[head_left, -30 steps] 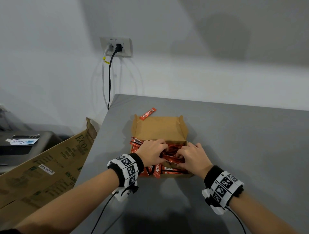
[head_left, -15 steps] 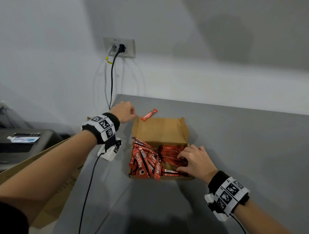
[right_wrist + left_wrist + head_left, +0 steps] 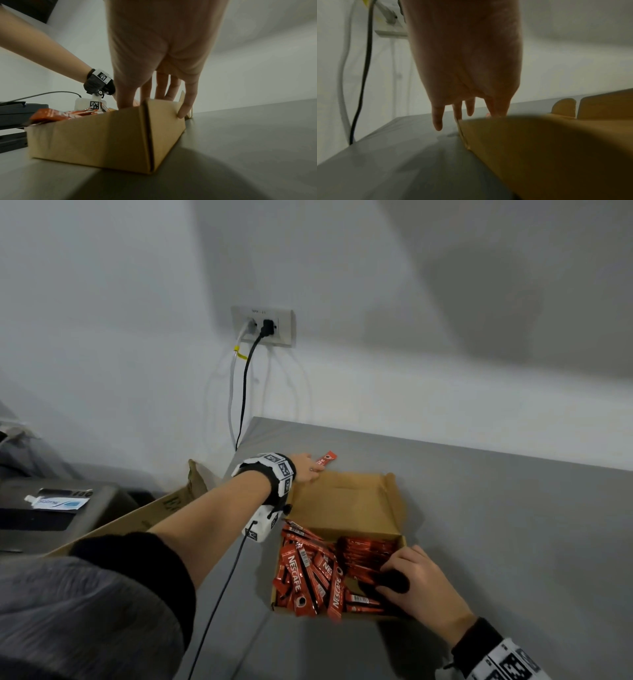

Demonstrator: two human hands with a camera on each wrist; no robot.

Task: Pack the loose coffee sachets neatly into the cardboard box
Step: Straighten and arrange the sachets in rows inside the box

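An open brown cardboard box (image 3: pixel 342 501) lies on the grey table (image 3: pixel 513 542), its lid flap folded back. Several red Nescafe sachets (image 3: pixel 308 573) fill it: a loose heap on the left, a tidier stack (image 3: pixel 363 553) on the right. One loose sachet (image 3: pixel 326 458) lies on the table behind the box. My left hand (image 3: pixel 306 467) reaches past the lid and its straight fingers (image 3: pixel 437 121) touch the sachet's near end. My right hand (image 3: pixel 418 577) rests on the right-hand stack, its fingers (image 3: pixel 161 86) inside the box (image 3: pixel 102 135) and its little finger outside the wall.
A large brown carton (image 3: pixel 137 518) leans at the table's left edge. Beyond it stands a dark device with a white tube (image 3: pixel 58 503) on it. A wall socket (image 3: pixel 263 326) with two cables hangs behind the table's corner. A black wrist cable (image 3: pixel 222 594) trails over the table.
My left hand has left the box and moved up and back to the loose sachet behind the lid. The right hand stays on the sachets in the box.
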